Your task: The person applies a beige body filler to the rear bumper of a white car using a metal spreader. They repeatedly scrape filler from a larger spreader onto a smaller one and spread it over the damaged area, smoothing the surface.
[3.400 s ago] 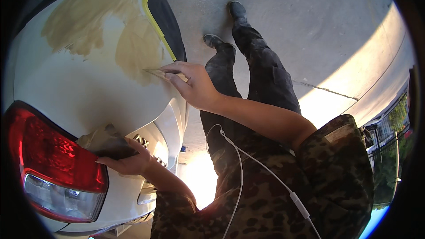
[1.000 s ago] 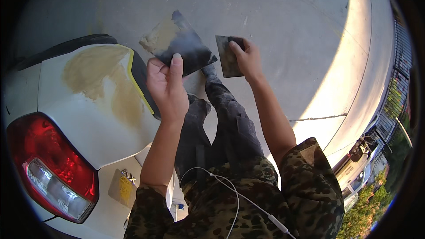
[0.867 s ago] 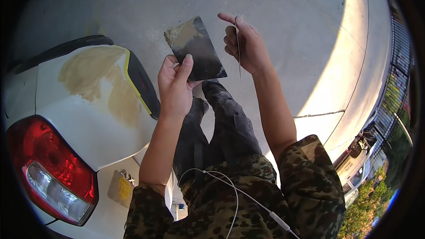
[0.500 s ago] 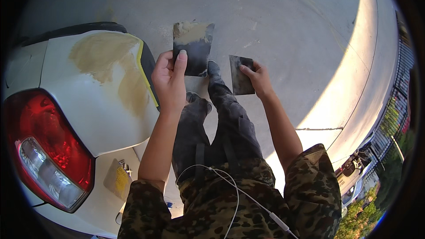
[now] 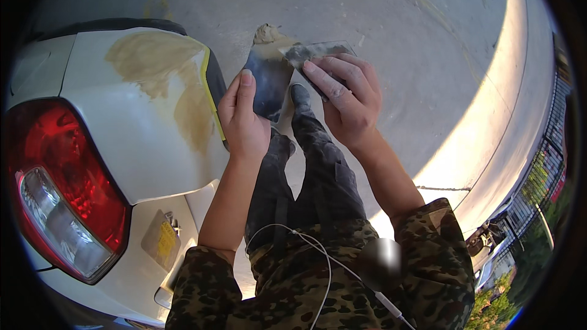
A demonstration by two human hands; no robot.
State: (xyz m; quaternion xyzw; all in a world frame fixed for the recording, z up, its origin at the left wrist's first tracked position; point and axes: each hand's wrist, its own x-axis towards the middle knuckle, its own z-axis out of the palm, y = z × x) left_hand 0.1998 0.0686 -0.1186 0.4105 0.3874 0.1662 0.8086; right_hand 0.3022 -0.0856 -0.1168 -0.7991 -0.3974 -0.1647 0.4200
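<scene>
My left hand [image 5: 246, 113] grips a dark flat filler board [image 5: 269, 85], its thumb laid over the near face. Beige filler paste [image 5: 268, 35] is heaped along the board's far edge. My right hand [image 5: 353, 95] is closed on a dark, smeared filler spreader [image 5: 324, 50], fingers pressed along its face. The spreader's left corner meets or overlaps the board's upper right side; whether they touch I cannot tell. Whitish dust marks the right fingers. To the left, a white car body panel [image 5: 122, 146] carries a spread beige filler patch [image 5: 153, 64] bordered by yellow tape [image 5: 209, 88].
The car's red tail light [image 5: 67, 177] is at the left, with a filler flap [image 5: 161, 239] below the panel. Grey concrete floor [image 5: 416, 85] lies around my legs [image 5: 318, 153]. A white cable [image 5: 328, 269] hangs across my camouflage top. Fencing [image 5: 544, 165] stands far right.
My right hand has swung up and left, turning over, bringing the spreader to the board. The left hand has shifted slightly right and down, tilting the board.
</scene>
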